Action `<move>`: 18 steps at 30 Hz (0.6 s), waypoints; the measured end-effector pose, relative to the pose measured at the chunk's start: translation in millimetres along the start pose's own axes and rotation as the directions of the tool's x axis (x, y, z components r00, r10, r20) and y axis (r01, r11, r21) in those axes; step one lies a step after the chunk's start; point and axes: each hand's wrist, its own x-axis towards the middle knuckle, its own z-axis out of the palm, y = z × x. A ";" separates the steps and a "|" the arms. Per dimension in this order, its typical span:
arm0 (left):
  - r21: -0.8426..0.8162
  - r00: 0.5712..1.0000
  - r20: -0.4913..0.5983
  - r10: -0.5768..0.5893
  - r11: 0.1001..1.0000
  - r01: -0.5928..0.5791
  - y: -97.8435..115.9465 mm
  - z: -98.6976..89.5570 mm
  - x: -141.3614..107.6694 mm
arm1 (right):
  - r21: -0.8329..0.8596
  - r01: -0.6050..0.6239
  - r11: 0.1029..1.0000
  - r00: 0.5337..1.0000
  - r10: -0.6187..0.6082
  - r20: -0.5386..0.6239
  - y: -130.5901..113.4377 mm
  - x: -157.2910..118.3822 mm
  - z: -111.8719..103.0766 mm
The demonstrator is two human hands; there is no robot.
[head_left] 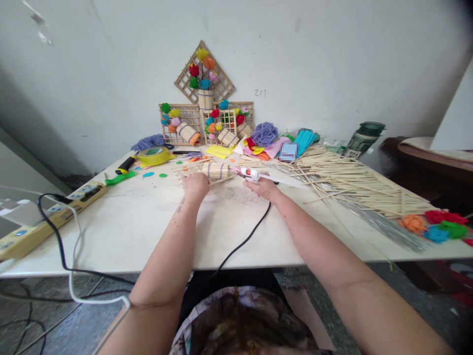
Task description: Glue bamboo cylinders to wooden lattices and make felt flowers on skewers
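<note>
My right hand (263, 188) is wrapped round a white hot glue gun (251, 173). Its nozzle points left, at the open end of a small stick basket (216, 171) bound with purple yarn; whether they touch I cannot tell. A white glue stick (284, 181) sticks out of the gun's back, and a black cord (244, 242) runs from it toward me. With closed fingers, my left hand (196, 186) grips a flat stick lattice (181, 172) at its near edge. The basket lies on that lattice, on its side. My left fingertips are partly hidden.
Finished flower lattices (204, 74) lean on the wall. Many thin sticks (354, 177) and felt flowers (413, 223) cover the right side, near a dark bottle (364, 138). Yellow tape (154, 156), a box cutter (126, 165) and a power strip (55, 217) with cables lie left.
</note>
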 end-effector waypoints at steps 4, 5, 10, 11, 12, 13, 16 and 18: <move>-0.012 0.997 0.068 -0.022 1.000 0.023 -0.1 -1.0 -1.1 | 0.135 0.018 0.991 0.999 -0.014 -0.034 3.2 -1.0 3.8; -0.016 0.997 0.072 -0.018 1.000 0.019 -0.3 -1.6 -1.5 | 0.124 0.035 0.992 0.998 -0.028 -0.062 3.7 -1.3 4.4; -0.086 0.993 -0.118 0.003 0.996 -0.013 0.0 -9.1 -4.2 | -0.029 0.088 0.996 0.986 -0.091 -0.143 -3.6 -4.9 1.0; -0.129 0.985 -0.170 -0.015 0.992 -0.007 1.2 -11.4 -5.3 | -0.066 0.074 0.995 0.984 -0.083 -0.156 -5.9 -5.2 0.1; -0.191 0.979 -0.204 -0.033 0.982 -0.007 3.1 -13.5 -6.8 | -0.102 0.056 0.993 0.982 -0.074 -0.176 -7.5 -5.1 -0.3; -0.273 0.977 -0.212 -0.033 0.962 -0.027 5.6 -15.4 -8.7 | -0.134 0.039 0.990 0.977 -0.066 -0.203 -8.3 -4.5 -0.2; -0.614 0.980 -0.096 0.173 0.765 -0.195 16.8 -17.3 -17.8 | -0.188 -0.021 0.982 0.951 -0.038 -0.308 -4.5 -0.7 3.0; -0.813 0.892 -0.011 0.451 0.515 -0.271 26.6 -15.2 -25.5 | -0.199 -0.062 0.978 0.931 -0.015 -0.365 0.7 1.7 5.3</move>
